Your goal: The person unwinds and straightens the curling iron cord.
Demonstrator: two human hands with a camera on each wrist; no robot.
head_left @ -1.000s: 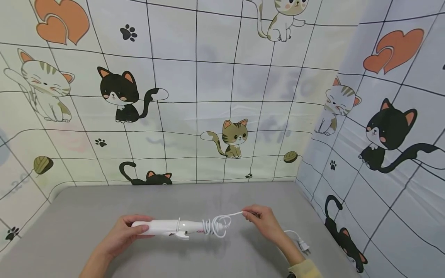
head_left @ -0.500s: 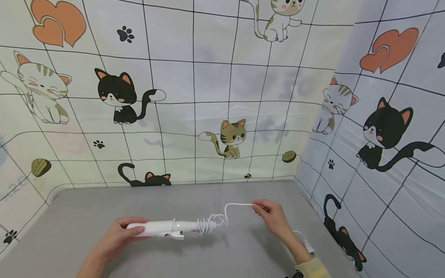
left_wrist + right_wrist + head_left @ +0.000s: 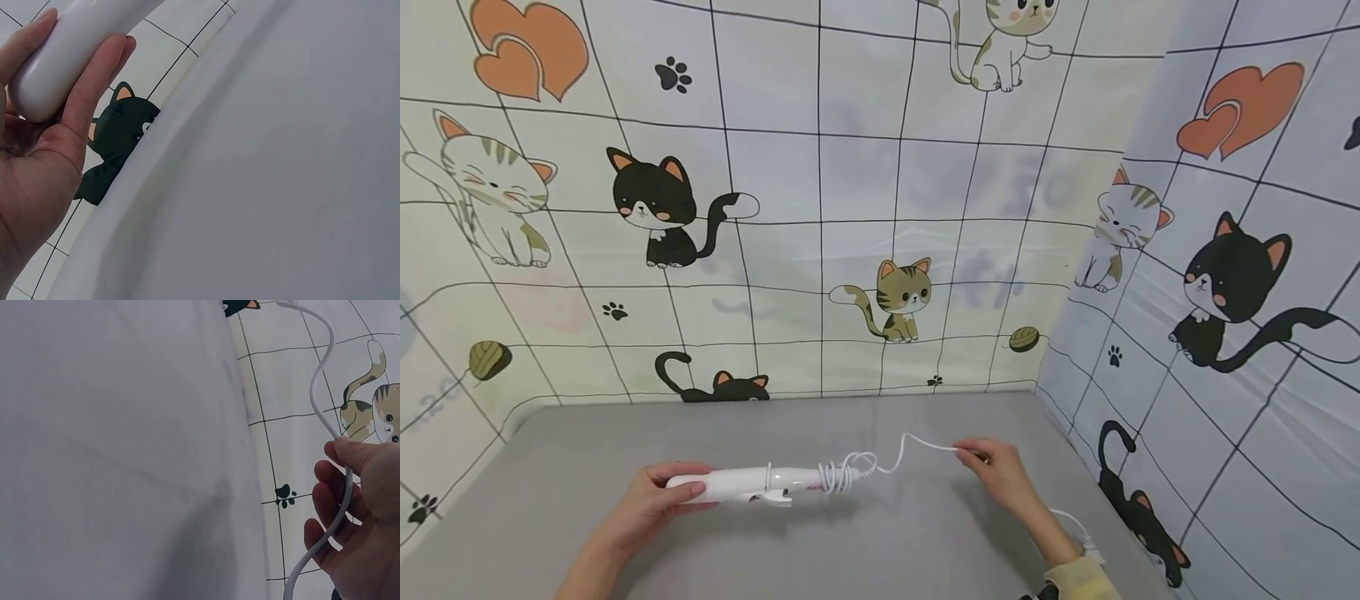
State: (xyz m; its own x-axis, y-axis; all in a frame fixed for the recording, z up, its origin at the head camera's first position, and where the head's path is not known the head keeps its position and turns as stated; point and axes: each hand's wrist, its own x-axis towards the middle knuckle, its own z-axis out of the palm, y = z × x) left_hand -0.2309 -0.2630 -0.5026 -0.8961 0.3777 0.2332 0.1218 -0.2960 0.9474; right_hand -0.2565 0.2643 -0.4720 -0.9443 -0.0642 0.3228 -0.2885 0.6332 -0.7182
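In the head view my left hand (image 3: 647, 508) grips the thick rounded end of a white curling iron (image 3: 730, 485), held level above the grey table. A small lever (image 3: 775, 498) sticks out of its underside. White cord (image 3: 837, 477) is wound in loops round the thinner right end. My right hand (image 3: 1006, 477) pinches a length of this cord between thumb and fingertips, with a slack bend between hand and loops. In the right wrist view the cord (image 3: 313, 390) runs through the pinch and across the loosely bent fingers. The left wrist view shows the smooth barrel (image 3: 62, 59) between thumb and fingers.
The cord's white plug (image 3: 1092, 548) hangs or lies beside the right forearm, partly behind it. Grey cloth covers the table (image 3: 820, 558). A cat-print curtain (image 3: 790, 183) stands behind the table and along both sides.
My right hand has moved right, drawing out more cord, and fewer loose loops show at the iron's end. My left hand and the curling iron have shifted slightly left.
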